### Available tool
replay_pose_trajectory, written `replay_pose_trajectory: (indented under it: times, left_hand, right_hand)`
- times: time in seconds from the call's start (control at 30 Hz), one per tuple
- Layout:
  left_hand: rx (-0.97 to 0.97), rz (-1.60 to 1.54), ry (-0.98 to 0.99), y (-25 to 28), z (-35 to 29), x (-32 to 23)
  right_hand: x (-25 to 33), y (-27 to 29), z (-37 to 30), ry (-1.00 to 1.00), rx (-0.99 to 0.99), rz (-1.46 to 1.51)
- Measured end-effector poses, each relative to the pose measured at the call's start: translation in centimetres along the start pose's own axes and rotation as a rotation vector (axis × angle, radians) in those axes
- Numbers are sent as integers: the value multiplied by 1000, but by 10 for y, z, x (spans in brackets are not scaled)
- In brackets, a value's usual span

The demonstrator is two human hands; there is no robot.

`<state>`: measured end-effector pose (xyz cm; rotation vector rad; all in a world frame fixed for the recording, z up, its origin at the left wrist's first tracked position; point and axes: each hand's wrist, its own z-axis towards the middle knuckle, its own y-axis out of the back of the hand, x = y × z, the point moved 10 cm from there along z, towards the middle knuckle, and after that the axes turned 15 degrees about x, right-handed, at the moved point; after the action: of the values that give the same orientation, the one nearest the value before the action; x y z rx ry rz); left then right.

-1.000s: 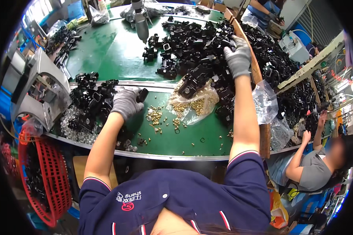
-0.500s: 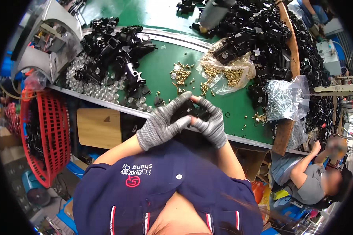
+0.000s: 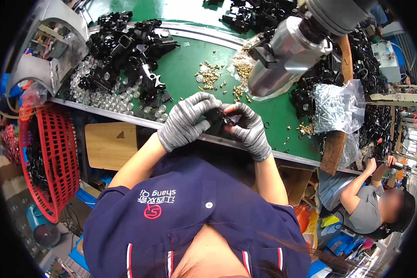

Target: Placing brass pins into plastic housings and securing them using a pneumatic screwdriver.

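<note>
Above the front edge of the green table (image 3: 194, 55), both hands in grey knitted gloves hold a small black plastic part (image 3: 214, 114). My left hand (image 3: 183, 121) grips its left side, fingers wrapped over it. My right hand (image 3: 249, 131) pinches the other end between thumb and fingertips; a small shiny ring-like detail shows there. The gloves hide most of the part. Just beyond the hands lies a small pile of brass screws (image 3: 208, 76). A large silver cylindrical tool (image 3: 287, 58) hangs over the table to the right, partly covering a plastic bag of brass screws (image 3: 242, 69).
Black parts (image 3: 125, 51) are heaped at the left, beside many small clear round pieces (image 3: 104, 99). A bag of silver screws (image 3: 338, 106) rests by a wooden board (image 3: 334, 150). A red basket (image 3: 55, 162) stands left, near a wooden panel (image 3: 111, 146). Another person (image 3: 370, 204) sits at right.
The silver tool has come much further into view over the screw bag. My hands have turned the black part and shifted slightly away from my body. The other person's hands have moved.
</note>
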<state>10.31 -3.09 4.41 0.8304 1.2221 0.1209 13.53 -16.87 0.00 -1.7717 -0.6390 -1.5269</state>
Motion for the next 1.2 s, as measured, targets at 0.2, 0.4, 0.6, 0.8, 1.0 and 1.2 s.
replay_pose_trajectory:
  times: [0.2,0.4,0.6,0.8,1.0,1.2]
  left_hand:
    - [-198,-664,95,5,-4,20]
    - [245,-1583,214,-50,-6,42]
    - [41,-344,272,-12,-2,29]
    - [13,232,127,-5,-1,-1]
    - [-30,133,196,17,-11,0]
    - [-68,324,372,52,-57,46]
  right_hand:
    - [23,-5,3,71,-80,340]
    - [44,-1,6,35,-15,-166]
    - [18,5,-1,-164,-149,-418]
    - [16,17,-2,-327,-246,-473]
    - [26,45,30,-147,-213,-1166]
    - [14,42,51,-330,-70,-1423]
